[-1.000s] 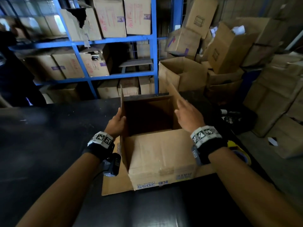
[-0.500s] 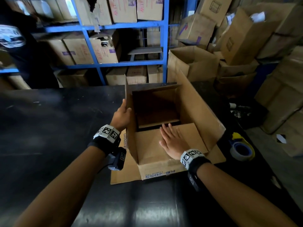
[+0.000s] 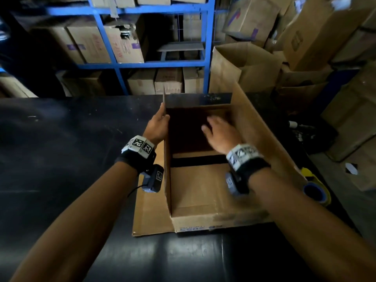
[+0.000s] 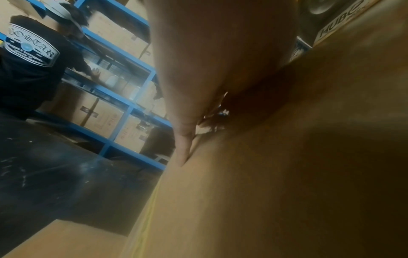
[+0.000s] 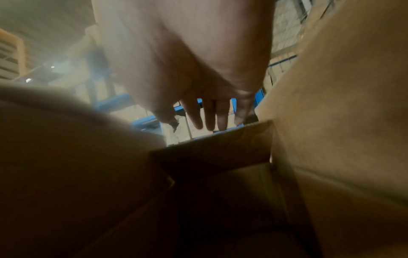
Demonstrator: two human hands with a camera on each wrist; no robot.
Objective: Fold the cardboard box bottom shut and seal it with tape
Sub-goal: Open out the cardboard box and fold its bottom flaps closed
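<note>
A brown cardboard box (image 3: 203,221) stands open-side up on a black table (image 3: 61,159). Its near flap (image 3: 199,190) lies folded down inside. The right flap (image 3: 264,135) leans outward. My left hand (image 3: 157,128) holds the upright left flap (image 4: 287,174), fingers flat along its outer face and thumb at the edge. My right hand (image 3: 218,132), blurred, hovers inside the box with straight, spread fingers (image 5: 209,118) near the top edge of the far flap (image 5: 209,153). A tape roll (image 3: 315,193) lies on the table right of the box, behind my right forearm.
A flat cardboard panel (image 3: 150,216) lies on the table under the box's left side. Blue shelving (image 3: 205,58) packed with cartons stands behind the table. More boxes (image 3: 305,37) are piled at the right. A person in a dark shirt (image 4: 28,69) works at the shelves.
My right hand left the right flap, pressed the near flap down inside the box, then lifted and moved forward toward the far flap. The left hand stayed on the left flap.
</note>
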